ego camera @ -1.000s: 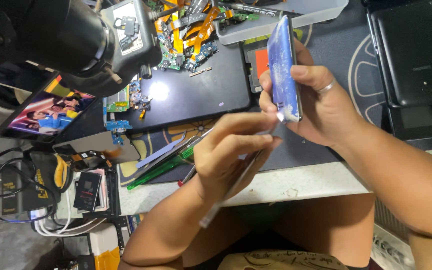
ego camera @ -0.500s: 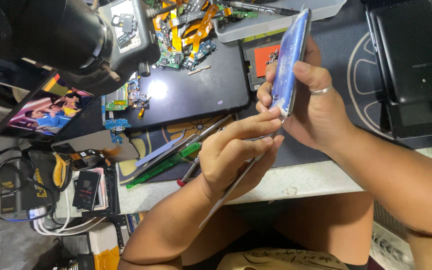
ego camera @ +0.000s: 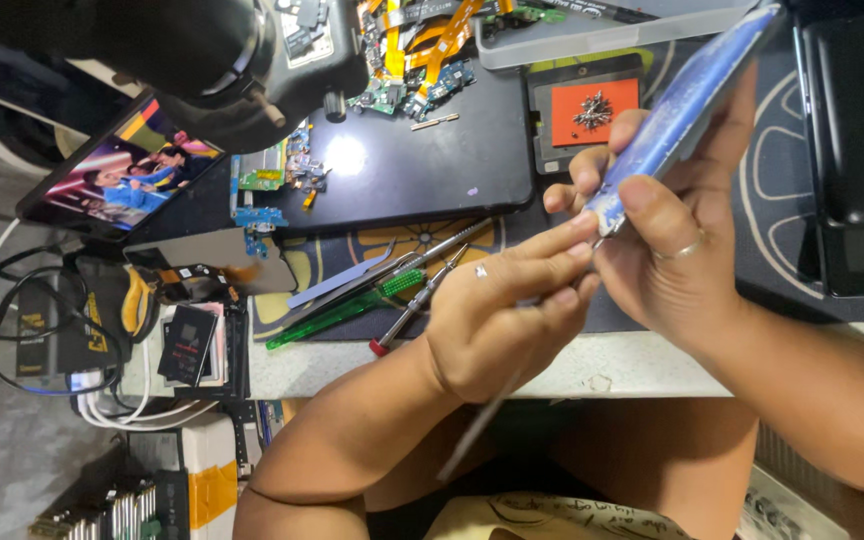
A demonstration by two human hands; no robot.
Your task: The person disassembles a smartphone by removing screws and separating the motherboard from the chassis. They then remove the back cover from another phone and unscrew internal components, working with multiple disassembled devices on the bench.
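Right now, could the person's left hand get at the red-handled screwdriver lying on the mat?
Probably yes: the left hand hovers just beside the red-handled screwdriver, nothing between them, though its fingers already pinch a thin tool.

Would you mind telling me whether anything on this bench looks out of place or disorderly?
Loose circuit boards and orange flex cables lie heaped at the dark mat's far edge, and small screws sit scattered on the orange pad. Nothing looks spilled or broken.

Blue phone (ego camera: 687, 100) in right hand (ego camera: 682, 260)
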